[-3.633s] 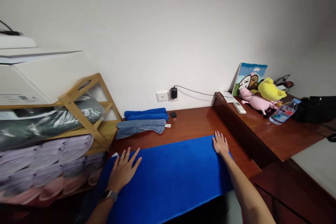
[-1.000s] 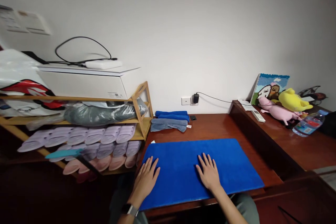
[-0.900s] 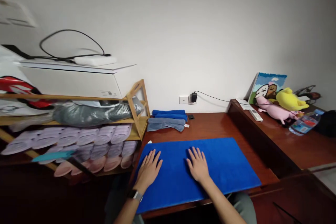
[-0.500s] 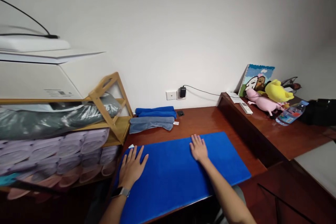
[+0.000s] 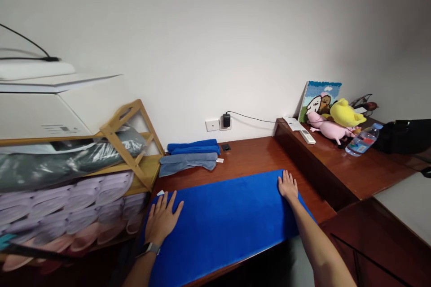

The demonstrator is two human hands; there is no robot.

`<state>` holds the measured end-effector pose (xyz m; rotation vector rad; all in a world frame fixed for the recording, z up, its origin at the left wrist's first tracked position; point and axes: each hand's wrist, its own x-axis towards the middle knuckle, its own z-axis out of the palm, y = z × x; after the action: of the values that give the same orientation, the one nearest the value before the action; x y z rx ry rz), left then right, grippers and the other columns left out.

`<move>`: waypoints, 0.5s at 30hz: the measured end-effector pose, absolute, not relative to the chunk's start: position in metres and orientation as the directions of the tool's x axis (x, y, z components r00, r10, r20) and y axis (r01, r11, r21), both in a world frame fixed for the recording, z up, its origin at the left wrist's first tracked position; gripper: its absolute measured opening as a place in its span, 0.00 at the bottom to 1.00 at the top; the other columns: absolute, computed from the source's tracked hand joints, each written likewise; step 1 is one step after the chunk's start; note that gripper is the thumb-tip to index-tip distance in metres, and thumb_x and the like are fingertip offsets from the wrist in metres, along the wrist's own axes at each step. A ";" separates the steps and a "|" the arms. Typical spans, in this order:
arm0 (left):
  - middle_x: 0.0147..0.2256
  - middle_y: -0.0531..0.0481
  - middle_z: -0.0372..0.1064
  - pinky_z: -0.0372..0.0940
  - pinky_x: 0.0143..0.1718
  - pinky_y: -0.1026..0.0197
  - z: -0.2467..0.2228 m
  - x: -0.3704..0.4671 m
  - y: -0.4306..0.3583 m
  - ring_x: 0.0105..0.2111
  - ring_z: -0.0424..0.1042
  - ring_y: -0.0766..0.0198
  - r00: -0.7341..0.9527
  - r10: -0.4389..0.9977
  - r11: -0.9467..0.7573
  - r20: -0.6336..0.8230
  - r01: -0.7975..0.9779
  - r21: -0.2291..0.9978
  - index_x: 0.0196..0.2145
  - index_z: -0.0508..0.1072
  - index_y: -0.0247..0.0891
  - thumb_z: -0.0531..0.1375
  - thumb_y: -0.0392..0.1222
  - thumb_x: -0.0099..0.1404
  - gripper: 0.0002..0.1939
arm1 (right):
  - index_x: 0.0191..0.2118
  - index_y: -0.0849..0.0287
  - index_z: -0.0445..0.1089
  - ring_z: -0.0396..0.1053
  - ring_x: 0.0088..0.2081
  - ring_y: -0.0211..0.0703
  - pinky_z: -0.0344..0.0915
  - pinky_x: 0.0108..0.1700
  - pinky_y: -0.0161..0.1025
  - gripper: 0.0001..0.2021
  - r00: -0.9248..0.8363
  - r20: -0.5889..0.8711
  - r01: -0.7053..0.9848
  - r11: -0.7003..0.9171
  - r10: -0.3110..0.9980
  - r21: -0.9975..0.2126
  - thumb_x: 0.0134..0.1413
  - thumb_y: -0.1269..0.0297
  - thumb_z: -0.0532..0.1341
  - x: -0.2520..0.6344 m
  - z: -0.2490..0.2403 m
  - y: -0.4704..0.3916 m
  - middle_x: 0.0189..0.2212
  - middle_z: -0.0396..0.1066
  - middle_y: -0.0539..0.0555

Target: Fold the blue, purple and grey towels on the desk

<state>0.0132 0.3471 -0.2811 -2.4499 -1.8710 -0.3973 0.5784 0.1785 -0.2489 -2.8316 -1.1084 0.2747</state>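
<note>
A bright blue towel [image 5: 222, 219] lies spread flat over the front of a reddish-brown wooden desk [image 5: 249, 157], reaching its front edge. My left hand [image 5: 161, 217] rests palm down on the towel's left end, fingers spread, near a small white tag [image 5: 160, 193] at the far left corner. On the far right corner of the towel, my right hand [image 5: 288, 186] lies flat with its fingers stretched out. Against the wall behind are a folded blue towel [image 5: 193, 147] and a folded grey-blue towel [image 5: 188, 163].
Left of the desk stands a wooden rack [image 5: 148, 172] holding slippers [image 5: 81, 202] and a white box [image 5: 67, 107]. A raised ledge on the right carries a remote [image 5: 307, 136], plush toys [image 5: 345, 113] and a plastic bottle [image 5: 363, 140]. A black charger [image 5: 226, 120] is plugged into the wall.
My right hand has slid right across the towel, from its middle to the far right corner. My left hand stays on the left end. The view has shifted slightly.
</note>
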 end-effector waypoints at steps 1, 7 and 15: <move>0.76 0.37 0.50 0.48 0.75 0.38 -0.280 0.013 0.349 0.76 0.51 0.45 0.242 0.944 -0.275 0.222 0.952 0.133 0.74 0.60 0.38 0.48 0.63 0.72 0.41 | 0.81 0.63 0.37 0.34 0.80 0.49 0.33 0.78 0.52 0.36 0.721 -0.146 0.660 -0.735 0.678 -0.154 0.75 0.50 0.33 0.578 -0.245 0.179 0.80 0.33 0.52; 0.73 0.32 0.58 0.55 0.73 0.40 -0.255 0.016 0.337 0.73 0.59 0.46 0.299 0.886 -0.379 0.354 0.908 0.181 0.70 0.67 0.29 0.44 0.55 0.75 0.37 | 0.80 0.70 0.42 0.35 0.80 0.54 0.34 0.78 0.55 0.36 0.697 -0.041 0.698 -0.690 0.716 -0.190 0.76 0.53 0.37 0.531 -0.218 0.171 0.80 0.37 0.59; 0.71 0.44 0.63 0.59 0.73 0.44 -0.266 0.043 0.230 0.72 0.62 0.53 0.541 0.729 -0.624 0.418 0.778 0.081 0.71 0.67 0.40 0.46 0.50 0.78 0.30 | 0.79 0.59 0.50 0.44 0.78 0.48 0.42 0.79 0.52 0.30 -0.051 0.219 0.895 0.142 0.974 -0.423 0.79 0.55 0.41 0.257 -0.223 0.143 0.77 0.49 0.54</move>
<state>0.0425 0.2300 -0.2661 -2.6559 -1.3037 -0.6387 0.2567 0.1433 -0.2226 -1.7863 -1.9800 0.2375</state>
